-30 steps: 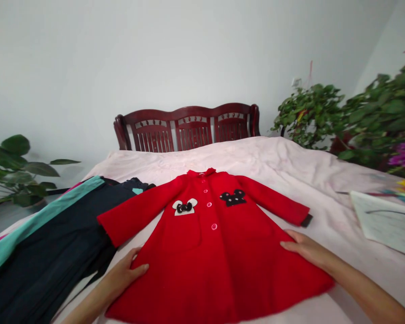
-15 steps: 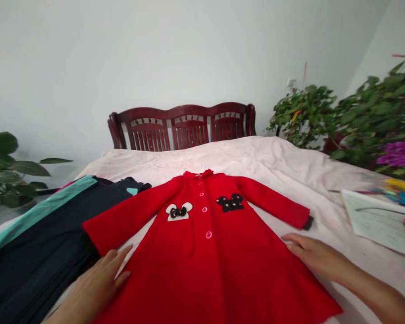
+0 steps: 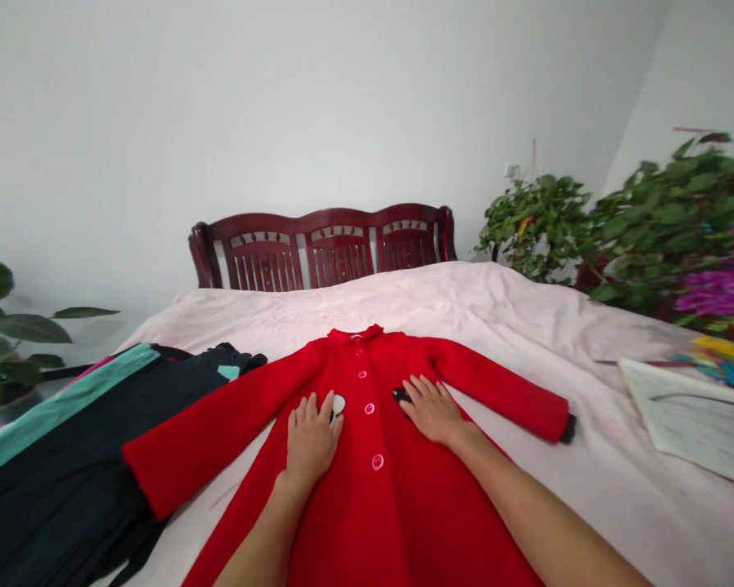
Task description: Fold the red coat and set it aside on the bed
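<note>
A red coat [image 3: 367,505] with a row of pink-rimmed buttons lies face up, its collar toward the far side and both sleeves spread outward. My left hand [image 3: 311,436] rests flat on the chest at the left, covering most of the white mouse-shaped patch. On the other side of the buttons, my right hand [image 3: 431,408] lies over the black patch, fingers slightly spread. Neither hand grips the cloth. The coat's left-hand sleeve overlaps dark clothing [image 3: 55,456] with a turquoise stripe.
Pale pink bedding [image 3: 526,342] lies beneath. Behind it stands a dark red wooden headboard [image 3: 336,249]. An open book or paper [image 3: 697,416] is at the right, near leafy plants [image 3: 666,236] and purple flowers [image 3: 722,289]. Another plant [image 3: 12,326] stands at the left.
Both hands have moved from the coat's lower side edges up and inward onto its chest, now covering the patches. The view has tilted slightly upward.
</note>
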Tool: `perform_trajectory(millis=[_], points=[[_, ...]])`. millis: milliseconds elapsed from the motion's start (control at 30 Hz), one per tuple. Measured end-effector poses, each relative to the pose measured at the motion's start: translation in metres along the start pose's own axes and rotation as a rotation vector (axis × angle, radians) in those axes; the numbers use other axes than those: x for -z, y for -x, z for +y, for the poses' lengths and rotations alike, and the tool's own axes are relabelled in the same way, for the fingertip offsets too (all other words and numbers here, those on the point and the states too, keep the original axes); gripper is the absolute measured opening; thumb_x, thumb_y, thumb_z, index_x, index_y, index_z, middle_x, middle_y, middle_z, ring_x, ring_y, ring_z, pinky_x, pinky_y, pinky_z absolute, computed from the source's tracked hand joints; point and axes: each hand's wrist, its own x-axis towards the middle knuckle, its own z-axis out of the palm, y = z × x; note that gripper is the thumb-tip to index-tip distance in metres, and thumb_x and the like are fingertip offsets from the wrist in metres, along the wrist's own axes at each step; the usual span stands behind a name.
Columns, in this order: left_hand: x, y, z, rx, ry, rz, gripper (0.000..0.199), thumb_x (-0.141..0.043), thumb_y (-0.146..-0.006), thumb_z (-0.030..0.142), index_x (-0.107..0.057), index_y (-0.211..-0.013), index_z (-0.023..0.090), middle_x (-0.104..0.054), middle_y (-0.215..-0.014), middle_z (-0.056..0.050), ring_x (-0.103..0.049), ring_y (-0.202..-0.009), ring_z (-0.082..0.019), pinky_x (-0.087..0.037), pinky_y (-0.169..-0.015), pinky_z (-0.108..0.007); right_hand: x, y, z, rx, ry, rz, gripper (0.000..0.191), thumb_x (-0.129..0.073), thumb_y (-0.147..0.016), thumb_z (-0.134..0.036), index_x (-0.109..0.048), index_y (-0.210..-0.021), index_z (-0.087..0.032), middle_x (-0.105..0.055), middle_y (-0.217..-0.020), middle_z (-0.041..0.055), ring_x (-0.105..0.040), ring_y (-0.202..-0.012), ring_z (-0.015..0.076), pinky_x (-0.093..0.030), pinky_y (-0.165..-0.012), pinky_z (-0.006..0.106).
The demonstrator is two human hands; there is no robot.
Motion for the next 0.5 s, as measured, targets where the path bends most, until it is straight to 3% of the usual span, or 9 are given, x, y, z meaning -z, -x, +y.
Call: perform_trajectory(millis=[100, 233, 333, 433, 500], points=[[-0.01, 0.008, -0.004, 0.012, -0.013, 0.026, 0.05, -0.045, -0.095, 0.039, -0.047, -0.143, 0.024, -0.053, -0.142, -0.019, -0.05, -0.13, -0.035, -0.039, -0.105, -0.052, -0.025, 0.007, 0.013, -0.029, -0.028, -0.028, 0.056, -0.039, -0.095, -0.046, -0.046, -0.144, -0.019, -0.043, -0.152, 0.0106, -0.034, -0.142, 0.0277, -0.021, -0.117, 0.048], [-0.013, 0.007, -0.007, 0.0, -0.013, 0.055, 0.048, -0.044, -0.095, 0.04, -0.05, -0.141, 0.025, -0.055, -0.14, -0.017, -0.051, -0.129, -0.033, -0.039, -0.105, -0.049, -0.028, 0.006, 0.017, -0.093, -0.075, 0.013, 0.052, -0.041, -0.094, -0.044, -0.052, -0.139, -0.021, -0.047, -0.15, 0.0066, -0.036, -0.141, 0.0241, -0.023, -0.118, 0.039], [-0.016, 0.005, -0.008, -0.005, -0.011, 0.067, 0.047, -0.044, -0.095, 0.04, -0.051, -0.14, 0.026, -0.055, -0.139, -0.016, -0.051, -0.128, -0.032, -0.039, -0.105, -0.049, -0.017, 0.005, 0.028, -0.303, -0.095, 0.091, 0.048, -0.033, -0.095, -0.034, -0.052, -0.138, -0.022, -0.049, -0.146, 0.0079, -0.044, -0.135, 0.0217, -0.034, -0.111, 0.033], [-0.019, 0.005, -0.008, 0.0, -0.01, 0.074, 0.047, -0.044, -0.095, 0.04, -0.051, -0.139, 0.026, -0.055, -0.139, -0.016, -0.052, -0.126, -0.032, -0.039, -0.105, -0.049, -0.003, 0.007, 0.055, -0.58, -0.101, 0.144, 0.055, -0.025, -0.095, -0.032, -0.035, -0.148, -0.019, -0.042, -0.147, 0.0171, -0.052, -0.127, 0.0284, -0.048, -0.095, 0.042], [-0.02, 0.005, -0.008, 0.001, -0.009, 0.077, 0.047, -0.044, -0.095, 0.04, -0.052, -0.139, 0.026, -0.056, -0.138, -0.015, -0.052, -0.126, -0.032, -0.039, -0.105, -0.049, 0.005, 0.009, 0.076, -0.673, -0.115, 0.13, 0.062, -0.029, -0.093, -0.033, -0.025, -0.152, -0.013, -0.037, -0.146, 0.026, -0.056, -0.12, 0.0361, -0.052, -0.083, 0.049]])
